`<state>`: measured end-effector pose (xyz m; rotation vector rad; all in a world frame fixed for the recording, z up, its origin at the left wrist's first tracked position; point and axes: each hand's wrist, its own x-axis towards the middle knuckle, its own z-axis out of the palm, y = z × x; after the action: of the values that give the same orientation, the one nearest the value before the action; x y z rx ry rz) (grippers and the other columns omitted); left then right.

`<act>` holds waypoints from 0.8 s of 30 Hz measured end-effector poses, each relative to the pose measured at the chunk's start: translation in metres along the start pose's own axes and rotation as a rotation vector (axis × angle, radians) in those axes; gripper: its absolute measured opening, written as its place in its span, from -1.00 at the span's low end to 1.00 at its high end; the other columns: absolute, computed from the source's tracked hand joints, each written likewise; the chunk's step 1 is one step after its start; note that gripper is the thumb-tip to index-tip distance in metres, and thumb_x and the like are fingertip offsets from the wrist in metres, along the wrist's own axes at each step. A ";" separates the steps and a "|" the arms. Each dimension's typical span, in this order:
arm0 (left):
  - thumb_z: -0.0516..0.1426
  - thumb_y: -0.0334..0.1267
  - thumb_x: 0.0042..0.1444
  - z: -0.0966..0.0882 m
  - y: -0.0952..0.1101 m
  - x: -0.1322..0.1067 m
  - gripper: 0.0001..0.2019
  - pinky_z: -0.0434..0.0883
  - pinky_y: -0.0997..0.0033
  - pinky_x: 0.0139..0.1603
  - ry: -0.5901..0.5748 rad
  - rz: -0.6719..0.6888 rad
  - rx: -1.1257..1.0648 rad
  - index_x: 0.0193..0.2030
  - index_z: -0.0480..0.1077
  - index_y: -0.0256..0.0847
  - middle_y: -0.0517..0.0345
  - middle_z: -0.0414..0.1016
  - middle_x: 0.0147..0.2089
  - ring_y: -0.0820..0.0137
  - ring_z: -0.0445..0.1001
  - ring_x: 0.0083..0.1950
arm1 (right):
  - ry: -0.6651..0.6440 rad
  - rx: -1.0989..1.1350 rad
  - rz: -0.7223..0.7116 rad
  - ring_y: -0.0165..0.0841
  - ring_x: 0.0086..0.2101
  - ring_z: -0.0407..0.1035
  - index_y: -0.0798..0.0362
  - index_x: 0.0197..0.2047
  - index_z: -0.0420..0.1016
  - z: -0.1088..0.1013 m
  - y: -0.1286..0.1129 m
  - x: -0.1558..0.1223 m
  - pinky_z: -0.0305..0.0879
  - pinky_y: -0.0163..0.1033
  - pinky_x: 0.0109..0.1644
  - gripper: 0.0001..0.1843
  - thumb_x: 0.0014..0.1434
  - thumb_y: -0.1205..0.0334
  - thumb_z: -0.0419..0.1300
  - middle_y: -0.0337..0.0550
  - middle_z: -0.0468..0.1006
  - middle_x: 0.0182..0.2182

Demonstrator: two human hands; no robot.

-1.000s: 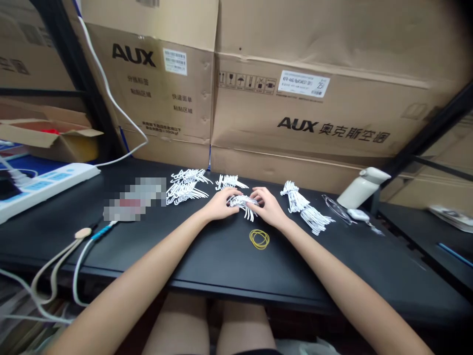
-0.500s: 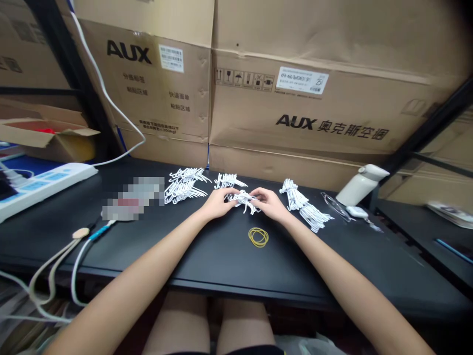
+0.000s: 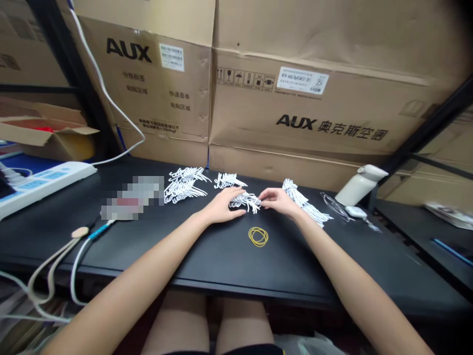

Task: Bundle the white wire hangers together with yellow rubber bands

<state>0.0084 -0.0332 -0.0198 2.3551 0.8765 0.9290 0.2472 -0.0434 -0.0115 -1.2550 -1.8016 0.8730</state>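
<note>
A small heap of thin white hooked pieces (image 3: 247,200) lies on the black table between my two hands. My left hand (image 3: 222,206) rests over its left side, fingers stretched out above it and thumb apart below. At the heap's right end my right hand (image 3: 278,200) has its thumb and fingertips pinched together on the tips of the pieces. Just in front lie a few yellow rubber bands (image 3: 257,237). Behind sits another small white bunch (image 3: 226,180). More bundles of the white pieces lie to the left (image 3: 184,191) and to the right (image 3: 314,213), the latter partly behind my right hand.
A white bottle (image 3: 360,186) and a small white case (image 3: 356,212) stand at the right, beside clear-framed glasses (image 3: 334,206). At the left are a power strip (image 3: 55,180), a blurred-out object (image 3: 129,199) and cables. Large cardboard boxes (image 3: 251,123) wall the back.
My left hand has opened, its fingers now spread over the heap. My right hand has shifted slightly right, to the heap's right end, partly covering the right-hand bundles.
</note>
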 end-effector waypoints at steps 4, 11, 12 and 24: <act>0.24 -0.09 -0.04 0.002 0.001 0.000 -0.37 0.16 0.18 0.27 0.019 0.040 0.034 0.21 0.28 -0.17 -0.04 0.33 0.22 0.15 0.26 0.24 | 0.045 0.015 -0.061 -0.30 -0.35 0.50 0.13 -0.42 0.50 0.012 0.006 0.003 0.45 -0.17 -0.17 -0.87 -0.05 0.24 0.25 -0.07 0.60 -0.38; 0.31 -0.06 -0.16 0.000 0.002 0.004 -0.46 0.32 0.18 0.11 0.053 0.083 0.080 0.00 0.43 -0.20 0.00 0.51 0.00 0.19 0.42 0.04 | 0.155 -0.080 -0.172 -0.30 -0.34 0.50 0.09 -0.38 0.51 0.023 0.010 0.006 0.44 -0.19 -0.19 -0.89 -0.01 0.25 0.23 -0.11 0.56 -0.37; 0.32 -0.03 -0.18 0.001 0.002 0.004 -0.44 0.31 0.17 0.11 0.052 0.095 0.087 0.00 0.43 -0.20 0.00 0.51 -0.01 0.18 0.41 0.04 | 0.154 -0.099 -0.189 -0.31 -0.35 0.50 0.08 -0.39 0.51 0.023 0.008 0.005 0.44 -0.20 -0.19 -0.91 -0.01 0.26 0.22 -0.11 0.55 -0.36; 0.20 -0.24 0.01 0.008 -0.001 0.003 -0.55 0.30 0.17 0.14 -0.025 0.155 0.120 0.09 0.37 -0.19 -0.01 0.45 0.06 0.21 0.36 0.09 | 0.033 -0.299 -0.265 -0.42 -0.47 0.33 0.07 -0.44 0.42 0.010 -0.004 0.001 0.28 -0.31 -0.35 -0.93 -0.06 0.39 0.14 -0.26 0.44 -0.49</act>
<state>0.0155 -0.0317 -0.0248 2.5620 0.7679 0.9276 0.2363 -0.0444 -0.0124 -1.1637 -2.0684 0.4446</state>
